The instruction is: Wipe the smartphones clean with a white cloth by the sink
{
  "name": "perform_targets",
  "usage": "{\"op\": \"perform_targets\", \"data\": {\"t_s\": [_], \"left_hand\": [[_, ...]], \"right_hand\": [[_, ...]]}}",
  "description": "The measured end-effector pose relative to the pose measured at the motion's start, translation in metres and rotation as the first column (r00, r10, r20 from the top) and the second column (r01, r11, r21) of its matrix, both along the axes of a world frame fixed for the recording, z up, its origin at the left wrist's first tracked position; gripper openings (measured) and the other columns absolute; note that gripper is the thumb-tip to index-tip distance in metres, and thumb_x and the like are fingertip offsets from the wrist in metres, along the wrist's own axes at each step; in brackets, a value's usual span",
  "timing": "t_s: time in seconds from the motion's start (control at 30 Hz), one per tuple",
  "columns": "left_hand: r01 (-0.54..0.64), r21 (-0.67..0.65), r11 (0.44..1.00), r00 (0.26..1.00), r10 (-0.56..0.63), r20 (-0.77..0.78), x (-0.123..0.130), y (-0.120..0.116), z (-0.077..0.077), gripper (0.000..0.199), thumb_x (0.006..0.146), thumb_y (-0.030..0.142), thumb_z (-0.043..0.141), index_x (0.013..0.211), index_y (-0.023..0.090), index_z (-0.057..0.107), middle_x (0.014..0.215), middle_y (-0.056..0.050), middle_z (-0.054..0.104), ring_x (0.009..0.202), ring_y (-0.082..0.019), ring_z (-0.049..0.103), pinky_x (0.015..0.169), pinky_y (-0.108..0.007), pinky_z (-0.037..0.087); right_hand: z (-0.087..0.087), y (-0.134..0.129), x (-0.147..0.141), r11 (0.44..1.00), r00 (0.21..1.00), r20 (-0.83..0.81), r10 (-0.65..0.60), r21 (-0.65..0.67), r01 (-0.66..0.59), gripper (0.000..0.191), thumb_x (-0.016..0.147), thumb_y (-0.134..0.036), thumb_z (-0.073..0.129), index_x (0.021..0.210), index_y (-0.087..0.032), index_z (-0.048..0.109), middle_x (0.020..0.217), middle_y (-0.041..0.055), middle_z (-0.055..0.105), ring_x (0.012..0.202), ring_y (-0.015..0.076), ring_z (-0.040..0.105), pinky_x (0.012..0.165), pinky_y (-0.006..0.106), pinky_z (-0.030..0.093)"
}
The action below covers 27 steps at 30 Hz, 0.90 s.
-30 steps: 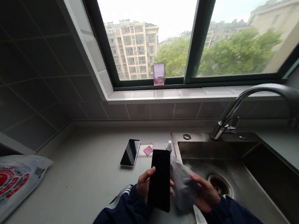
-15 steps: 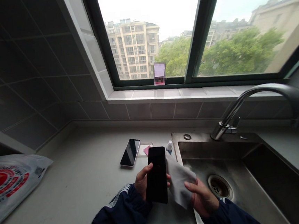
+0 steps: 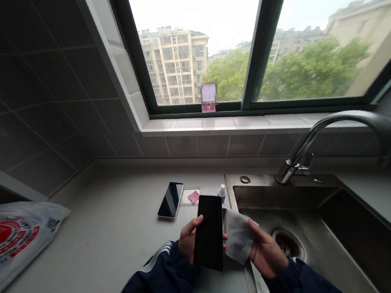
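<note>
Head view: the left hand (image 3: 189,239) wraps around the edges of a black phone (image 3: 208,233), held tilted above the counter (image 3: 118,208). The right hand (image 3: 268,254) pinches a grey cloth (image 3: 238,236) between thumb and fingers, just beside the phone, over the sink (image 3: 282,198). A second phone (image 3: 170,199) and a small bottle (image 3: 222,193) sit beyond, neither being handled.

A dark-screened smartphone (image 3: 170,200) is being kept face-up on the pale countertop (image 3: 96,223), just beside a pink slip (image 3: 193,197) lying on a clear flat tray (image 3: 185,196). A small white-capped bottle (image 3: 222,192) is being stood near the rim of a stainless steel sink (image 3: 285,195). A printed plastic bag (image 3: 15,239) is being left at the counter's left end. An arched faucet (image 3: 346,116) is being mounted behind the sink's drain (image 3: 286,243), beneath a tiled windowsill (image 3: 221,123).
</note>
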<state>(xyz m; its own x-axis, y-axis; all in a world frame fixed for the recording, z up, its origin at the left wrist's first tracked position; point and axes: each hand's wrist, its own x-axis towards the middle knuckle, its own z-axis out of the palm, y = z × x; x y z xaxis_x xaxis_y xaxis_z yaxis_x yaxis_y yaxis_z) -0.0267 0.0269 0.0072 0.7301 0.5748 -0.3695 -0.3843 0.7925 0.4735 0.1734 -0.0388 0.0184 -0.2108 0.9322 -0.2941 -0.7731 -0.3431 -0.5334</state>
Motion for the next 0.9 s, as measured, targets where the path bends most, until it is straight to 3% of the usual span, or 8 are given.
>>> {"op": "perform_targets", "data": {"t_s": [0.17,0.33,0.37,0.43,0.57,0.63,0.77,0.9], "left_hand": [[-0.019,0.089,0.996,0.982,0.002,0.187,0.006,0.000,0.009,0.065,0.090,0.052,0.032,0.134,0.008,0.048,0.097,-0.016,0.069,0.087,-0.031,0.067,0.078,-0.043,0.047],[0.064,0.096,0.993,0.968,-0.085,0.234,0.012,-0.004,0.007,0.068,0.090,0.056,0.027,0.136,0.010,0.046,0.123,-0.018,0.060,0.086,-0.032,0.066,0.074,-0.046,0.048],[0.078,0.090,0.993,0.971,-0.097,0.220,0.014,-0.005,0.004,0.070,0.090,0.058,0.027,0.135,0.009,0.048,0.121,-0.019,0.061,0.085,-0.032,0.066,0.074,-0.046,0.048],[0.097,0.064,0.993,0.976,-0.108,0.188,0.019,-0.008,-0.002,0.072,0.089,0.061,0.028,0.132,0.008,0.051,0.112,-0.019,0.065,0.080,-0.032,0.067,0.073,-0.047,0.048],[0.045,0.036,0.998,0.970,-0.053,0.237,0.030,-0.012,-0.008,0.066,0.090,0.057,0.033,0.130,0.009,0.054,0.104,-0.017,0.069,0.089,-0.029,0.067,0.091,-0.047,0.044],[-0.007,0.048,0.999,0.962,-0.006,0.274,0.033,-0.013,-0.007,0.061,0.091,0.052,0.036,0.131,0.009,0.054,0.108,-0.016,0.069,0.103,-0.029,0.064,0.102,-0.043,0.038],[-0.051,0.061,0.997,0.967,0.034,0.253,0.034,-0.015,-0.003,0.058,0.092,0.049,0.040,0.130,0.008,0.056,0.111,-0.015,0.069,0.118,-0.028,0.057,0.111,-0.038,0.029],[-0.113,0.051,0.992,0.974,0.100,0.203,0.033,-0.014,0.000,0.058,0.091,0.049,0.043,0.126,0.007,0.059,0.109,-0.014,0.070,0.120,-0.028,0.056,0.114,-0.036,0.025]], "right_hand": [[-0.003,0.007,0.018,0.946,0.911,0.262,-0.319,0.024,0.324,0.044,0.083,-0.043,0.066,0.114,-0.013,0.067,0.117,0.0139,0.068,0.107,0.0310,0.066,0.094,0.049,0.050],[-0.015,0.001,0.027,0.842,0.489,0.701,-0.520,0.322,0.433,0.044,0.082,-0.050,0.066,0.102,-0.011,0.072,0.102,0.0121,0.073,0.103,0.0325,0.067,0.087,0.037,0.055],[-0.018,-0.002,0.026,0.861,0.455,0.741,-0.493,0.341,0.378,0.040,0.081,-0.046,0.069,0.100,-0.010,0.073,0.099,0.0123,0.074,0.102,0.0334,0.067,0.088,0.036,0.055],[-0.026,-0.007,0.020,0.857,0.195,0.841,-0.505,0.515,0.003,0.040,0.090,-0.042,0.057,0.114,-0.012,0.068,0.110,0.0131,0.071,0.107,0.0326,0.065,0.094,0.039,0.052],[-0.040,-0.008,0.007,0.614,-0.049,0.750,-0.660,0.500,-0.611,0.052,0.097,-0.029,0.042,0.147,-0.015,0.036,0.151,0.0138,0.035,0.142,0.0337,0.026,0.112,0.053,0.030],[-0.044,-0.006,0.005,0.549,-0.117,0.713,-0.691,0.413,-0.727,0.055,0.098,-0.030,0.039,0.150,-0.014,0.029,0.155,0.0135,0.026,0.144,0.0349,0.016,0.111,0.058,0.027],[-0.040,-0.007,0.004,0.566,-0.234,0.700,-0.675,0.288,-0.773,0.061,0.098,-0.037,0.041,0.151,-0.013,0.023,0.156,0.0139,0.021,0.144,0.0356,0.012,0.112,0.060,0.024],[-0.028,-0.014,-0.002,0.522,-0.227,0.722,-0.654,0.212,-0.826,0.066,0.096,-0.047,0.044,0.150,-0.013,0.027,0.156,0.0131,0.022,0.144,0.0351,0.013,0.114,0.059,0.018]]}}
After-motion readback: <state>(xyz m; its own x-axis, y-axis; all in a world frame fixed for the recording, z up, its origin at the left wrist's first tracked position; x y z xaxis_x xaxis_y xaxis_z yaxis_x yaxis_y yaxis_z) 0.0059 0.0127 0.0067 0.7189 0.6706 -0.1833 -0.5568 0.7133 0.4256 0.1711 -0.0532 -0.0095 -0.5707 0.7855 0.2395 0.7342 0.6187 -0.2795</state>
